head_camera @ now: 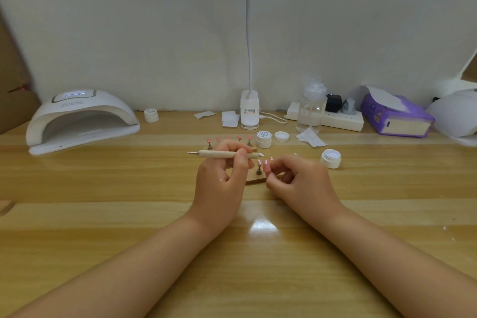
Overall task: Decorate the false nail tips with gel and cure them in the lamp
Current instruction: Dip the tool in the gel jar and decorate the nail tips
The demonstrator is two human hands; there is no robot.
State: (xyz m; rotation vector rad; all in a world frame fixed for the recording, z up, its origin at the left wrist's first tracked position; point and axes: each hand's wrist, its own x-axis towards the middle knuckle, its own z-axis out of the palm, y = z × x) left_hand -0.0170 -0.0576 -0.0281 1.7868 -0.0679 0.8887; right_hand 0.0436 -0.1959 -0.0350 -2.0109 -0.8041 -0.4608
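While the left hand [222,175] grips one wooden tool [227,154] level across its curled fingers, the right hand [296,178] pinches a pink nail tip [265,166] on the near wooden stand [255,179]. Behind stands a second row [229,139] of about five pink tips. I count four white jars: one open [331,158], one lettered [263,139] beside a loose lid [281,136], one [151,115] by the curing lamp [80,119], marked "SUN".

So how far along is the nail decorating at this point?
Partway. Near stand: its tips already carry white marks. In hand: left hand grips the dotting pen; right hand pinches one tip's holder. Left: far row of tips looks plain pink, and the curing lamp holds nothing visible.
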